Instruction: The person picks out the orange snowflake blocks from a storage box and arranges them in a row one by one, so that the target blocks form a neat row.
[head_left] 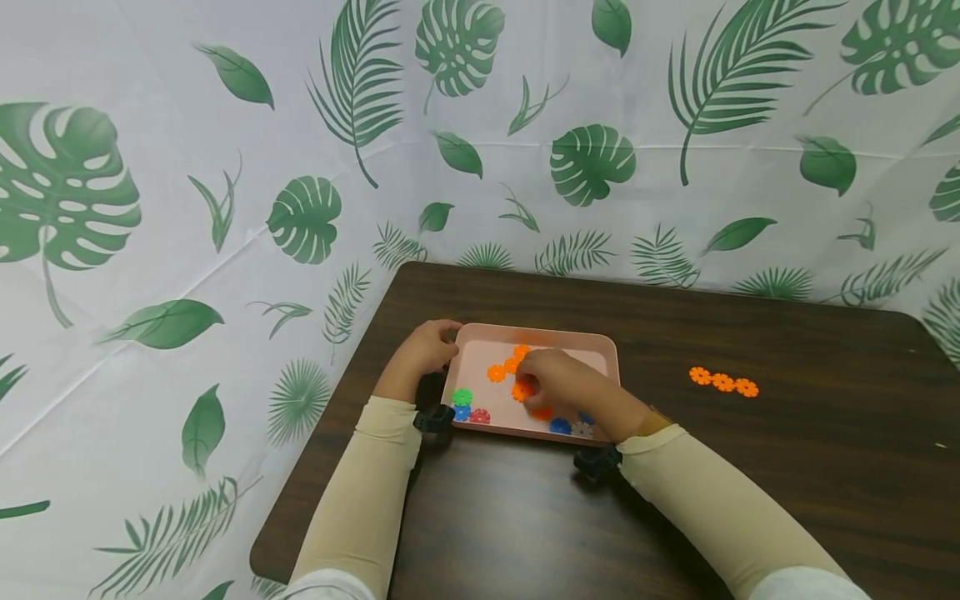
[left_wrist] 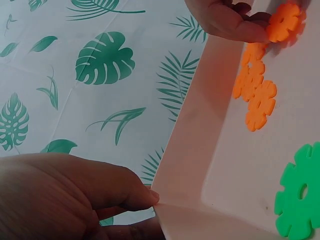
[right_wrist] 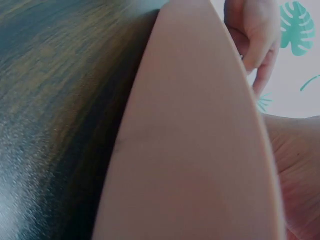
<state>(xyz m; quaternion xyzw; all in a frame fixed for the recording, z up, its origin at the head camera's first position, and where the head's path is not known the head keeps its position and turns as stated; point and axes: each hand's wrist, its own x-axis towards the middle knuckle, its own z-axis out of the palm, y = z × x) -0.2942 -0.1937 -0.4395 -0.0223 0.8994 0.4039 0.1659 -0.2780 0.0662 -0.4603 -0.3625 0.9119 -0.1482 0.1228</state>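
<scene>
A pink tray (head_left: pixel 540 333) lies on the table with several flower-shaped plastic discs inside. My left hand (head_left: pixel 431 346) holds the tray's left rim; in the left wrist view its thumb (left_wrist: pixel 135 192) presses on the edge near a corner. Over the tray's middle, my right hand (head_left: pixel 558 379) pinches an orange flower disc (left_wrist: pixel 285 22) between thumb and finger. Close to it lies a row of orange discs (head_left: pixel 512 365). Another orange disc (head_left: pixel 542 412) is partly covered by the right hand. In the right wrist view the tray's outer wall (right_wrist: pixel 185 125) blocks most of the scene.
In the tray's near left corner are a green disc (head_left: pixel 462 397), a blue one (head_left: pixel 462 413) and a red one (head_left: pixel 480 416). Blue (head_left: pixel 560 426) and grey (head_left: pixel 582 429) discs lie near right. Three joined orange discs (head_left: pixel 723 382) rest on the dark table (head_left: pixel 810 450).
</scene>
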